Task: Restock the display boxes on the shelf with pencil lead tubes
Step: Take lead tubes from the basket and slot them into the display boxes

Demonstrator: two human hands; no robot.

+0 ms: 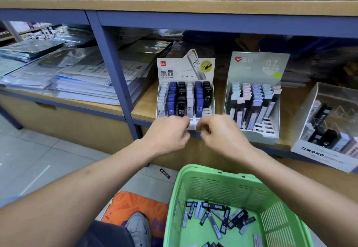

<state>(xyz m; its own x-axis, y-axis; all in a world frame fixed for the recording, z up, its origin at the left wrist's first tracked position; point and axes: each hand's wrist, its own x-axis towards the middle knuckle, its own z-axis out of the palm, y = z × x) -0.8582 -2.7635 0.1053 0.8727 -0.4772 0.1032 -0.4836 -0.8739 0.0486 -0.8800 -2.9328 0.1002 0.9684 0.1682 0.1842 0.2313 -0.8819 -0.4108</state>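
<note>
We have both forearms reaching forward and converging, bare to the elbow. Our left hand [167, 134] shows its back to us, fingers curled under, knuckles up. Our right hand [219, 132] sits just beside it, close but apart, fingers curled with thumb and forefinger drawn together; can't tell what either holds, fingertips blurred

The wooden shelf [144, 105] carries three display boxes side by side: an HB box [185, 99], a 0.7 box [253, 99] and a MONO box [329, 128]. Paper stacks [77, 83] lie on its left part. On the floor [29, 159] lie one tube [164, 173] and an orange mat [135, 206].
</note>
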